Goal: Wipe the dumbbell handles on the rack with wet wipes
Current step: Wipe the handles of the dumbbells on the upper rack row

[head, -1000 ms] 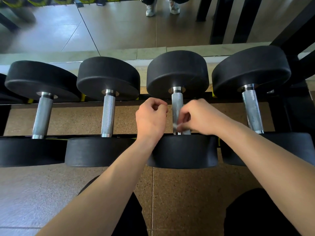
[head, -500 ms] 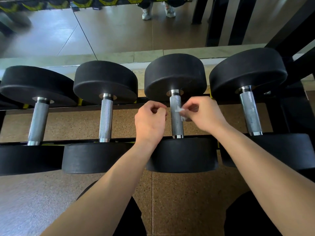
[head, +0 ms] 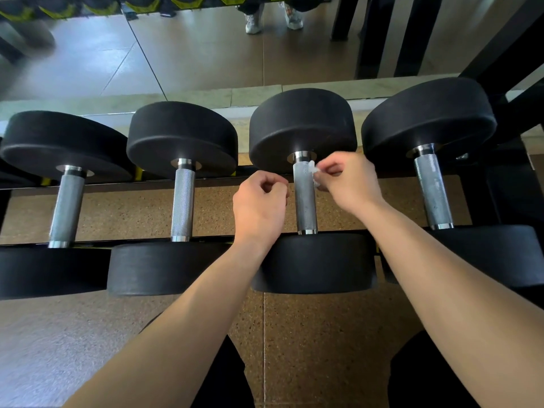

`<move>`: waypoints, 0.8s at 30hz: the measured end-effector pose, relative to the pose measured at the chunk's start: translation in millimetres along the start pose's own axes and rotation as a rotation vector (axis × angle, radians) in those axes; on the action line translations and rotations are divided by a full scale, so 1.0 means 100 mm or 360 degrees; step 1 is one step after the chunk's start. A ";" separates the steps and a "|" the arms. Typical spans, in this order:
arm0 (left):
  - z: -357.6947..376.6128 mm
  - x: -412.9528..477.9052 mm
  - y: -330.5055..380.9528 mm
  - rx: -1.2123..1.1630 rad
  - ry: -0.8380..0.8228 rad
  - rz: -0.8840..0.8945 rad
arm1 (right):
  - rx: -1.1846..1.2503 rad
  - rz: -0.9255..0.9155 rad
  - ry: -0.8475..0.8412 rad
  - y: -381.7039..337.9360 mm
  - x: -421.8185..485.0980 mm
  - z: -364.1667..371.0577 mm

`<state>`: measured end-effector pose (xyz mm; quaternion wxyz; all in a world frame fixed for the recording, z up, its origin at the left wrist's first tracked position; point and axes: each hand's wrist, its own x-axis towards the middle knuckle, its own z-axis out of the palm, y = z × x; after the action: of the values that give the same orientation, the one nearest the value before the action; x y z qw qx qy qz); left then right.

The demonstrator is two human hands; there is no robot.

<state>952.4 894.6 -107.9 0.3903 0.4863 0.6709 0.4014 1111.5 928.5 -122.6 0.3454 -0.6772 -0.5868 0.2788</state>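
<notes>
Bright, even light puts a soft sheen on the knurled silver steel dumbbell handles [head: 305,198] and glare on the glossy brown floor tiles [head: 191,54] beyond. Wide-angle distortion bows the black metal rack rail [head: 215,179]; the top-left corner is blurred.

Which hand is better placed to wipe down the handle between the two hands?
The right hand: it pinches the white wet wipe at the upper end of the handle, so it could likely stroke downward. The left hand is curled beside the handle with no wipe showing in it.

Speckled brown floor [head: 323,334] at 6 o'clock; wall mirror [head: 191,54] at 12; black uprights [head: 412,33] at 1.
</notes>
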 end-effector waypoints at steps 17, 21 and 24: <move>0.01 0.00 0.01 0.0033 -0.0019 0.0045 | -0.0006 -0.0090 -0.0055 0.01 -0.06 -0.08; 0.00 0.01 0.00 0.0023 -0.0035 0.0051 | -0.0134 -0.0052 -0.0447 0.00 -0.25 -0.19; 0.00 0.01 0.01 0.0013 -0.0036 0.0037 | -0.0326 -0.0048 -0.0758 -0.04 -0.32 -0.29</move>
<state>952.3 895.8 -107.3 0.3911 0.5003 0.6624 0.3975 1126.8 893.3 -103.3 0.1314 -0.6151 -0.6868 0.3643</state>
